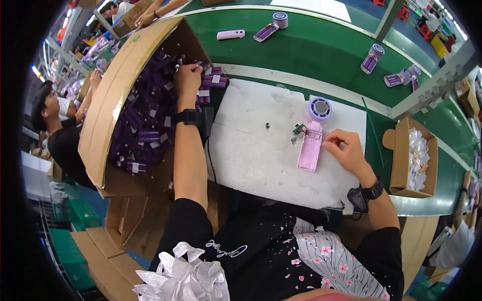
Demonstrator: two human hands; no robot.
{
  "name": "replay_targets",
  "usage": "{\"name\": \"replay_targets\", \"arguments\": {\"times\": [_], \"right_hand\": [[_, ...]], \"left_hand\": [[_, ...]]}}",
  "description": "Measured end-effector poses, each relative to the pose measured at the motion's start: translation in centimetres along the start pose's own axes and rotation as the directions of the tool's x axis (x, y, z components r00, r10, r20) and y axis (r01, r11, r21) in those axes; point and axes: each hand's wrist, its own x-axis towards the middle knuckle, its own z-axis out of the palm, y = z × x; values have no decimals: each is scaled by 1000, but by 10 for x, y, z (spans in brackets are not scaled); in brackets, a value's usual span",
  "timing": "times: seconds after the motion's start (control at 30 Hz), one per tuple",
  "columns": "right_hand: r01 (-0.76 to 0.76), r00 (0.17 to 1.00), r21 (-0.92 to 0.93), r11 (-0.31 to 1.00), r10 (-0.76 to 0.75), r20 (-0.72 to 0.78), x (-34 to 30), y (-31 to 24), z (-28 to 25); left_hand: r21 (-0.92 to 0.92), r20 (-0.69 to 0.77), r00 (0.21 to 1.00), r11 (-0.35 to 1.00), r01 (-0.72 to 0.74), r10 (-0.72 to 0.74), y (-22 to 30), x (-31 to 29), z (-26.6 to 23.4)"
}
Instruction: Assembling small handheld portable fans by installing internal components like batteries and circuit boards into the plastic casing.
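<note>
Silver ribbon petals (186, 273) sit closest to my camera, before a black shirt (261, 251). Beyond, I see 1 cardboard box (114, 90) heaped with purple cells (149, 135), then a white foam board (246, 155). On it lies 1 pink-and-purple handheld fan (314, 133). Just right of that, the right hand (345, 152) hovers half-curled, apparently empty. The left hand (190, 80), fingers bunched, is at the box's right side, over the cells; I cannot tell what it holds. Beside the fan sits 1 small green circuit board (299, 129).
</note>
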Motion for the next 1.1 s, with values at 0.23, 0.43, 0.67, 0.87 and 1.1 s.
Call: {"name": "replay_targets", "arguments": {"times": [0.23, 0.43, 0.67, 0.87, 1.1], "right_hand": [[-16, 987, 88, 996, 30, -158, 0, 5, 7], [268, 889, -78, 960, -278, -364, 2, 2, 10], [405, 834, -179, 897, -443, -330, 3, -22, 21], [172, 927, -18, 985, -168, -335, -5, -9, 16], [170, 859, 326, 930, 23, -512, -1, -9, 22]], "left_hand": [[-203, -223, 925, 913, -354, 308, 21, -15, -26], [-570, -90, 913, 732, -374, 397, 126, -71, -69], [-825, 486, 634, 556, 103, 602, 190, -147, -44], [-690, 414, 658, 688, -224, 629, 158, -160, -20], [-582, 658, 436, 782, -224, 615, 161, -180, -5]]}}
